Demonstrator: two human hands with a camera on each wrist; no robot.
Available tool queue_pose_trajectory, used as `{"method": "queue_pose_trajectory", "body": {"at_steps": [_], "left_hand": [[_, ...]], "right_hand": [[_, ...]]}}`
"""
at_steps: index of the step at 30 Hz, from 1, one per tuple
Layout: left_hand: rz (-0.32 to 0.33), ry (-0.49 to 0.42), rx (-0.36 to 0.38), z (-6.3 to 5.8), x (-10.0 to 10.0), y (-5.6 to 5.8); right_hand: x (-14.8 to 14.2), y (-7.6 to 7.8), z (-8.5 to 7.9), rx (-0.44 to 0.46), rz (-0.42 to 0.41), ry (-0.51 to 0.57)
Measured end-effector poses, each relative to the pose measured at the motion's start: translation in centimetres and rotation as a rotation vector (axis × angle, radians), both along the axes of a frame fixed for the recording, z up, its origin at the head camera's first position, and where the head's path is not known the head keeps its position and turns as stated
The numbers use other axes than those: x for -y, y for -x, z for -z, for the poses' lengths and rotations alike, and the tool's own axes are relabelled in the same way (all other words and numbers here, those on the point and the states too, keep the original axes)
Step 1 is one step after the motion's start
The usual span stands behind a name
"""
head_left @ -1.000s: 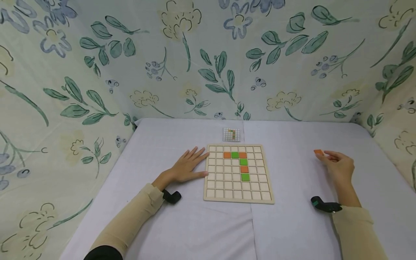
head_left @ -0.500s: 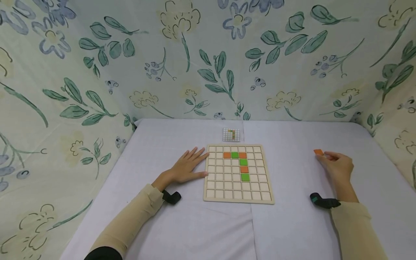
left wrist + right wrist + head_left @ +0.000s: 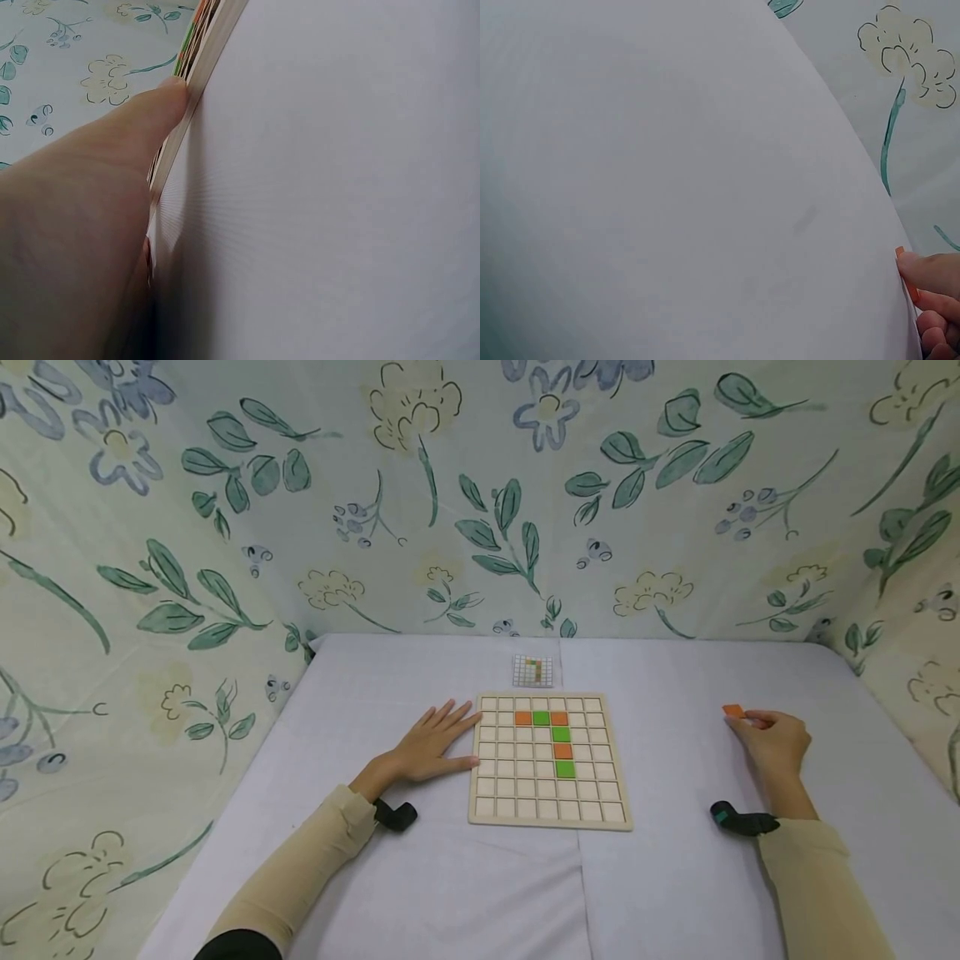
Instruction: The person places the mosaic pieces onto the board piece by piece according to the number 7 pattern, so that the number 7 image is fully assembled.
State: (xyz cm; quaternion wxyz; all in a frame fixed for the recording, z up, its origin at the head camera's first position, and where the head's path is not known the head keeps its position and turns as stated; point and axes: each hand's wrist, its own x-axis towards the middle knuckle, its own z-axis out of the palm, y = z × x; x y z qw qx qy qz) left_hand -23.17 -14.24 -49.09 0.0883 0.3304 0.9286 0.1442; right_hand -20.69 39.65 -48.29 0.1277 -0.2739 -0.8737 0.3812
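A wooden grid board (image 3: 551,820) lies mid-table, with green and orange square tiles set in an upside-down L of cells. My left hand (image 3: 431,747) is spread flat, its thumb and fingertips touching the board's left edge. In the left wrist view the thumb (image 3: 161,105) presses at the rim of the board (image 3: 214,45). Out to the right, my right hand (image 3: 780,743) pinches an orange square tile (image 3: 733,711) between thumb and fingers. The right wrist view shows that orange tile (image 3: 907,277) nearly edge-on at the fingertips.
Just behind the board lies a small pattern card (image 3: 533,671) with a printed grid. A white cloth (image 3: 510,902) covers the table, creased near the front. Floral fabric (image 3: 420,552) hangs behind and at the sides.
My right hand, with the orange tile, has shifted slightly left, its wrist and sleeve moving left too. The left hand and board stay put.
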Motion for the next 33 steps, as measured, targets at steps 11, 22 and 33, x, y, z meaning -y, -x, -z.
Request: {"method": "queue_pose_trajectory", "body": {"at_steps": [11, 22, 33], "left_hand": [[0.002, -0.006, 0.000, 0.1, 0.1, -0.1], [-0.002, 0.018, 0.000, 0.3, 0.1, 0.2], [-0.001, 0.013, 0.000, 0.0, 0.0, 0.0]], "right_hand": [[0.1, -0.2, -0.2, -0.001, -0.012, 0.015], [0.1, -0.9, -0.8, -0.043, -0.054, 0.033], [1.2, -2.1, -2.3, -0.109, -0.183, 0.018]]}}
